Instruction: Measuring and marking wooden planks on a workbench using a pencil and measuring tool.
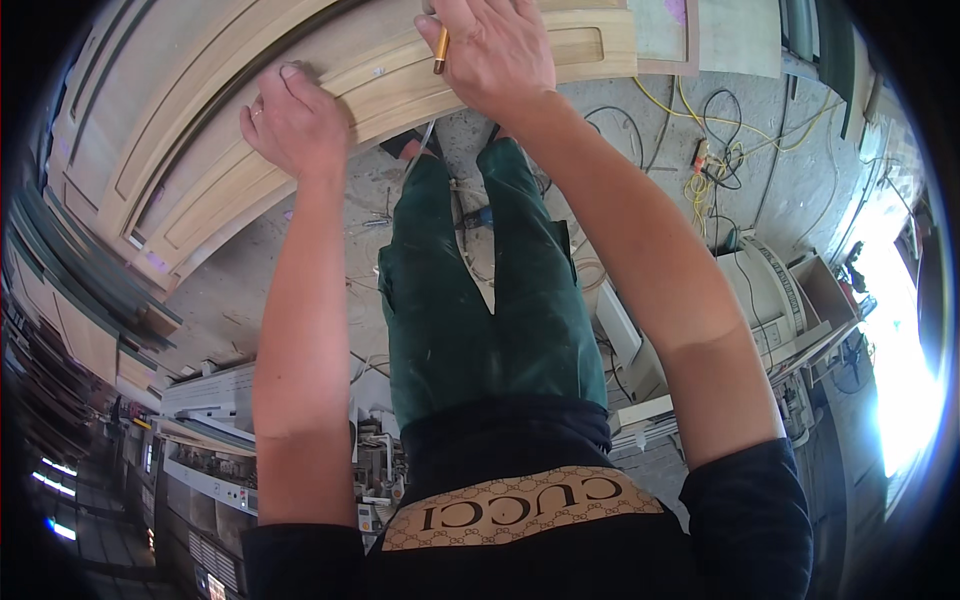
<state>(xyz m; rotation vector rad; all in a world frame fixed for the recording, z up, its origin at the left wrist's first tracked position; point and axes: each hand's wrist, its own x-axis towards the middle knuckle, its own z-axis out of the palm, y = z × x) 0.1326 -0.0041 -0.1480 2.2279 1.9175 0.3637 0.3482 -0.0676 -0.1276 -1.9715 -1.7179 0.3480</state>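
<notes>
A pale wooden panel with raised mouldings and recessed fields, like a door, stretches across the top in front of me. My right hand is at its near side, fingers curled round a pencil with a yellow-brown shaft and a dark end. Part of that hand's fingers runs out at the upper edge. Over the panel farther left is my left hand, a ring on one finger. Its fingers are bent and drawn together; whatever they may pinch is hidden.
More panels and dark green boards are stacked at the left. Yellow and black cables lie tangled on the concrete floor at the right. Machines stand behind me on both sides, one a white rounded housing. Bright light enters far right.
</notes>
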